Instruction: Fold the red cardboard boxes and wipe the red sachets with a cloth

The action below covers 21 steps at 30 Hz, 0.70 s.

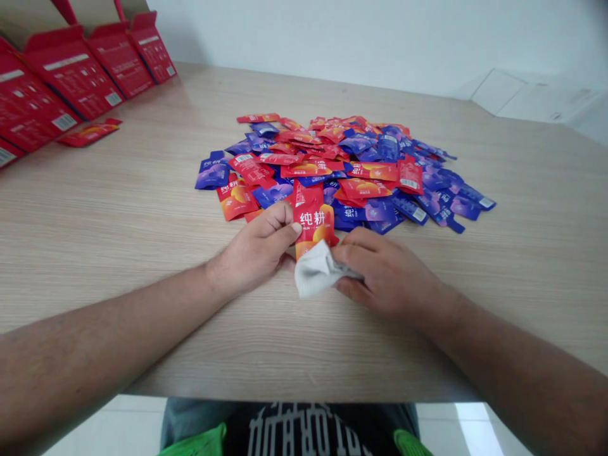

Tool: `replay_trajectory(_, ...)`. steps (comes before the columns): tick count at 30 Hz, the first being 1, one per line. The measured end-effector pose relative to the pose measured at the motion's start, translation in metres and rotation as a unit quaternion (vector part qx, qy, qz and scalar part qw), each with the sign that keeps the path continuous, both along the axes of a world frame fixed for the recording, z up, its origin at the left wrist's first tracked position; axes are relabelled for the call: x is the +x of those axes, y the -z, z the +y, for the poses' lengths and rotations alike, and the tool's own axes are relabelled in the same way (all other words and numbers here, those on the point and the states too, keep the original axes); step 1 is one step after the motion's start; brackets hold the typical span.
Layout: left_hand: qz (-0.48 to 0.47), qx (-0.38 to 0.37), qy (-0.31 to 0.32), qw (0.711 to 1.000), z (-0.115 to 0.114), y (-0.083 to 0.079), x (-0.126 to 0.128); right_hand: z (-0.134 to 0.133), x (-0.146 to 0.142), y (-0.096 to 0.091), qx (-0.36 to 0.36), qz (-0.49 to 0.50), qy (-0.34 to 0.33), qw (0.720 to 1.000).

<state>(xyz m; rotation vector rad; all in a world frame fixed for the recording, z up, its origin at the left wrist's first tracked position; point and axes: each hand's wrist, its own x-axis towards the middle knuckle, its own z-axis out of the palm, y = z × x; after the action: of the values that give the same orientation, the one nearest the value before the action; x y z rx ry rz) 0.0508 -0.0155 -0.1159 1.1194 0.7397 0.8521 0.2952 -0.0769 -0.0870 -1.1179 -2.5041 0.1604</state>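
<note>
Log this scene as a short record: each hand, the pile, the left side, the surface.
Left hand: grips a red-and-orange packet
Right hand: grips a white cloth or tissue at the packet's near end
Pile: mixed red-orange and blue-purple packets, beyond the hands
Left side: row of red boxes, flaps up; at least one loose packet in front
Surface: light wood-grain table

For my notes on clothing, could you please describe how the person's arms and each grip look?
The left grip and the right grip are bare, ungloved human hands. Both forearms show no sleeve, watch or bracelet; no cables are visible.
</note>
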Motion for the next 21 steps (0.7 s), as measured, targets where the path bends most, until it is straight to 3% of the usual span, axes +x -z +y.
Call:
replay_trajectory(2, 0.006, 0.007, 0.006, 1.0, 0.0, 0.001, 0.0, -0.001, -0.001, 0.0, -0.013, -0.017, -0.019, 1.0)
replay_trajectory(7, -0.001, -0.004, 0.011, 1.0, 0.0, 0.002, -0.001, 0.001, 0.0, 0.0, 0.019, 0.021, 0.044, 0.999)
replay_trajectory(12, 0.032, 0.038, 0.035, 0.998, 0.002, 0.006, -0.003, -0.002, -0.003, -0.001, -0.022, -0.017, -0.02, 0.999)
replay_trajectory(16, 0.03, 0.035, 0.029, 0.999, 0.002, 0.009, -0.004, 0.0, -0.001, -0.001, 0.012, 0.022, 0.046, 0.999)
replay_trajectory(21, 0.039, 0.052, 0.054, 0.996, 0.003, 0.011, -0.005, -0.002, -0.003, -0.002, -0.03, -0.015, -0.024, 0.999)
